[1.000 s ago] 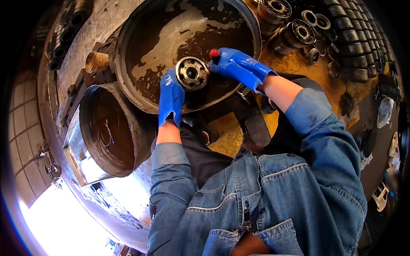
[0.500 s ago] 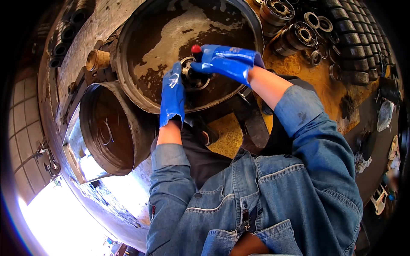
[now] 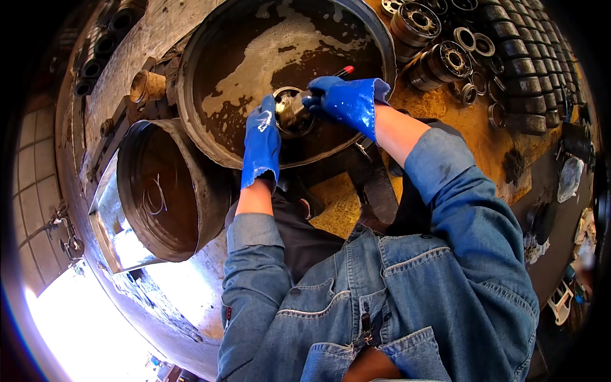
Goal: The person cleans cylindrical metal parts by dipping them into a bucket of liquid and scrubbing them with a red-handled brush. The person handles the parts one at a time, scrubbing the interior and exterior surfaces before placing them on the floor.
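Both my hands wear blue rubber gloves over the large round metal basin [image 3: 189,121] of murky, foam-streaked liquid. My left hand [image 3: 262,130] grips the left rim of a round, hollow metal part [image 3: 296,130] at the near side of the basin. Wrapped around a slim tool with a red handle end [image 3: 346,70], my right hand [image 3: 347,105] is at the part's right side. The handle points up and right. The tool's working end is over the part's opening, too blurred for me to tell its kind.
An open metal drum [image 3: 159,191] with a wire loop inside stands left of the basin. A rusty cup-shaped piece [image 3: 147,86] sits at its left edge. Ribbed metal hubs [image 3: 439,67] and loose rings [image 3: 484,44] lie at the right, beside stacked dark cylinders [image 3: 528,76].
The red handle end has swung from left of my right hand to its upper right. My right hand has turned and lowered slightly. My left hand stays on the metal part.
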### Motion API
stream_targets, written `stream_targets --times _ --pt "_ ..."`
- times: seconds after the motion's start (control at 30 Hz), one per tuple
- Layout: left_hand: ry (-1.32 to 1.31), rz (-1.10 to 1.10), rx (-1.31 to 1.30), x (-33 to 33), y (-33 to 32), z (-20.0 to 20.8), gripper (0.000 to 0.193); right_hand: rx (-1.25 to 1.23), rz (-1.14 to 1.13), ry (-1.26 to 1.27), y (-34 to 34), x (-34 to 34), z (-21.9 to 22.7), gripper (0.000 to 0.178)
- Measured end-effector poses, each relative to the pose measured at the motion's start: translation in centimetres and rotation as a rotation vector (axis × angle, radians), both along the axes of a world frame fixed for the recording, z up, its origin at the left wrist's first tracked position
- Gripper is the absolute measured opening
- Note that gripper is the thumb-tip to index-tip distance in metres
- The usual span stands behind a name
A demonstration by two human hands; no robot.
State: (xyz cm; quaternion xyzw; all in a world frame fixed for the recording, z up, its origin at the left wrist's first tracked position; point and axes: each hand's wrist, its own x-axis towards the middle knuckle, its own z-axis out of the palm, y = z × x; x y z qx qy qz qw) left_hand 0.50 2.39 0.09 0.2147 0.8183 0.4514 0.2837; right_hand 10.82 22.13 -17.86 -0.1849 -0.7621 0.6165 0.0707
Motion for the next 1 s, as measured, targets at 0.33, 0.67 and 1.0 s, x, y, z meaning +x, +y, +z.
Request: stream_targets --times 0.33,0.67,1.0 --pt "-0.323 0.198 0.02 0.5 -0.2 1.8 0.054 0.504 0.344 -0.192 -1.6 -1.5 19.3 0.034" --pt "-0.197 0.162 0.048 0.3 -1.3 2.0 0.059 0.93 0.841 0.102 -2.6 -0.8 20.0 0.028" --pt "-0.24 0.176 0.049 0.2 -1.3 1.0 0.059 0.294 0.09 -0.533 -4.4 -1.5 20.8 0.046"
